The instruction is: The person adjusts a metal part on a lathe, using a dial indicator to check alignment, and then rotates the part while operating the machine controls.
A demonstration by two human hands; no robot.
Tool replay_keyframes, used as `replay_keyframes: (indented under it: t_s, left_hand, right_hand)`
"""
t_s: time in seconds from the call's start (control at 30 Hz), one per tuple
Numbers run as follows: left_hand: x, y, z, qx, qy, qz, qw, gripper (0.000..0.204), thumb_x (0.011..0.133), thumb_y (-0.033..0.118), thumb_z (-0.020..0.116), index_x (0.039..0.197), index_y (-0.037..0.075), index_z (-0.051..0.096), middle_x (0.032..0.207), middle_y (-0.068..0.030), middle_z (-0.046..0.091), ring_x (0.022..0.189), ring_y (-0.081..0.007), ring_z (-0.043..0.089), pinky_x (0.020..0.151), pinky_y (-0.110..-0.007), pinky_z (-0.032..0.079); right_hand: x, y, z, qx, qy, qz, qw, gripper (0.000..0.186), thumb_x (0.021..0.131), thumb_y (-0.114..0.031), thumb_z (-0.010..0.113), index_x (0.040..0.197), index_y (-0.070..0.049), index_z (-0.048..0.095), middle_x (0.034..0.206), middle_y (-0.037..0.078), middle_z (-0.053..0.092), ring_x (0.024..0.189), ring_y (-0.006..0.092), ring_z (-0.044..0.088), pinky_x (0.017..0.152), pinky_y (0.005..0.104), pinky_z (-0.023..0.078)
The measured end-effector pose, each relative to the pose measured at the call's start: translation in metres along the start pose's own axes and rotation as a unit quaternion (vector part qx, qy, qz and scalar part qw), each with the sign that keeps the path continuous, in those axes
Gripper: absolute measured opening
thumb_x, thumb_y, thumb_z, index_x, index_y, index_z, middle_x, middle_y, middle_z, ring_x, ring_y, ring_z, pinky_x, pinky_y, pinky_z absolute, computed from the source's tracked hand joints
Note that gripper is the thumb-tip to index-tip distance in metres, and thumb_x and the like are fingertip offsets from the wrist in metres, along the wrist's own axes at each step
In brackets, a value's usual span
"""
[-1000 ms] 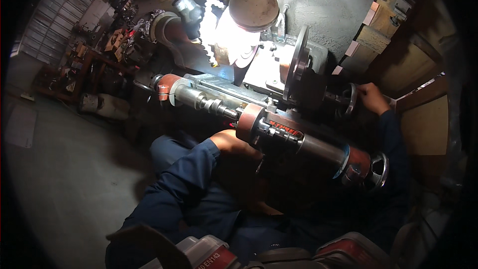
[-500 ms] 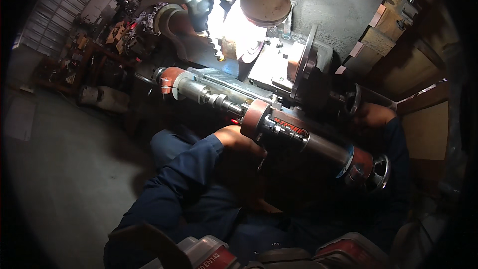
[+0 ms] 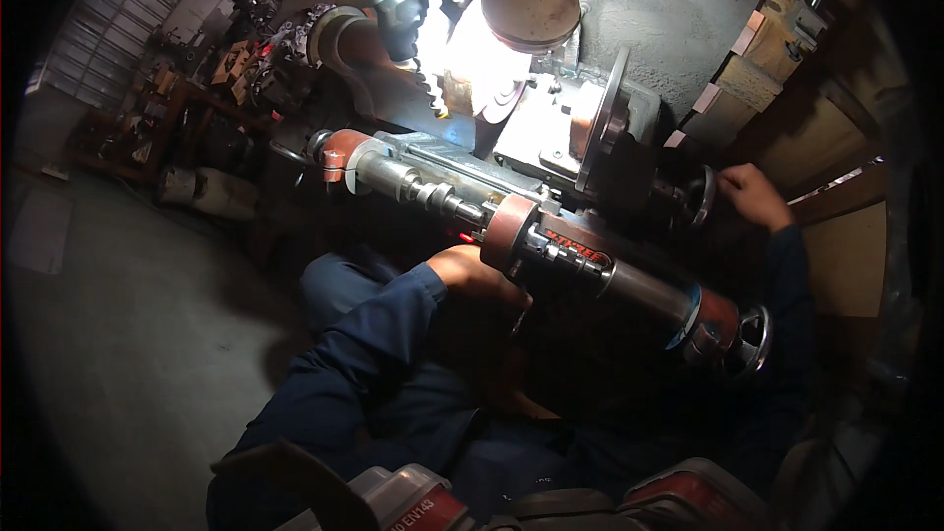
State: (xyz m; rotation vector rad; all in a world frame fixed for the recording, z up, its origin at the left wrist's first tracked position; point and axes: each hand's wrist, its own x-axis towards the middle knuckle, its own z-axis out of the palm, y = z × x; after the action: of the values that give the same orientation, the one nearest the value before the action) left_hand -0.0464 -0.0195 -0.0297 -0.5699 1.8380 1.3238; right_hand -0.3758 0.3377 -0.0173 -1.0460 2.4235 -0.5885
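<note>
Right hand is at the rim of the metal handwheel, fingers bent; cannot tell whether they grip or only touch it. Handwheel stands behind the right half of the machine table. Left hand is at the table's near edge, just below the reddish collar; its fingertips lie in shadow, grasp cannot be told. Stepped metal shaft lies between the collar and the red clamp at the table's left end.
</note>
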Motion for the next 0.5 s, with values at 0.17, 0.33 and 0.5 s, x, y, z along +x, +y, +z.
replay_keyframes:
  t_s: [0.17, 0.33, 0.5]
  left_hand:
    - [-0.008, 0.006, 0.000, -0.010, 0.003, 0.016, 1.000, 0.053, 0.072, 0.035, 0.087, 0.115, 0.007, 0.071, 0.110, -0.0094, 0.071, 0.101, -0.0195, 0.067, 0.088, -0.032, 0.050]
    - [-0.002, 0.003, 0.000, -0.023, -0.010, 0.038, 0.999, 0.055, 0.072, 0.038, 0.086, 0.115, 0.007, 0.071, 0.109, -0.0097, 0.072, 0.100, -0.0194, 0.067, 0.088, -0.032, 0.051]
    - [-0.014, 0.014, -0.003, 0.015, -0.016, -0.009, 1.000, 0.057, 0.072, 0.042, 0.085, 0.115, 0.007, 0.072, 0.109, -0.0110, 0.072, 0.100, -0.0194, 0.067, 0.087, -0.031, 0.051]
  right_hand:
    - [-0.027, -0.034, 0.013, 0.086, -0.270, 0.192, 0.940, 0.020, 0.090, -0.017, 0.063, 0.103, -0.003, 0.070, 0.093, 0.013, 0.072, 0.085, 0.0222, 0.067, 0.080, 0.0353, 0.053]
    - [0.005, 0.043, 0.045, -0.108, -0.046, -0.006, 0.993, 0.036, 0.085, -0.016, 0.067, 0.119, -0.005, 0.064, 0.116, 0.018, 0.068, 0.109, 0.0311, 0.064, 0.095, 0.0381, 0.050]
    - [-0.004, 0.006, -0.013, -0.022, -0.003, -0.007, 1.000, 0.017, 0.089, -0.015, 0.063, 0.095, -0.002, 0.072, 0.083, 0.013, 0.072, 0.080, 0.0273, 0.068, 0.077, 0.0365, 0.054]
